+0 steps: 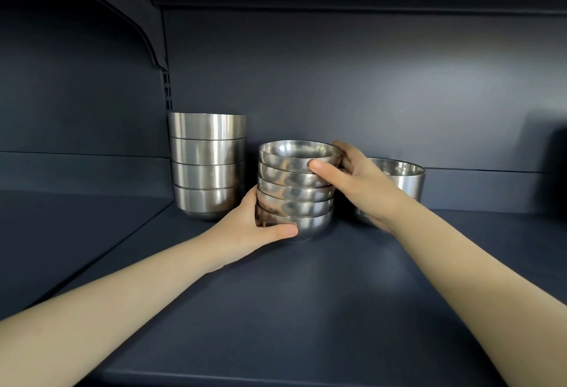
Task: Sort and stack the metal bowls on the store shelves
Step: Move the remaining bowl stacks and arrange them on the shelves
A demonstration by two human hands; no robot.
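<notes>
Both arms outstretched. Left hand cups small stack base; right hand clasps top bowl rim, fingers probably behind.

Glossy steel bowls, matt shelf

Both bare arms reached far forward; left hand cupped low, right hand gripped higher.
</notes>
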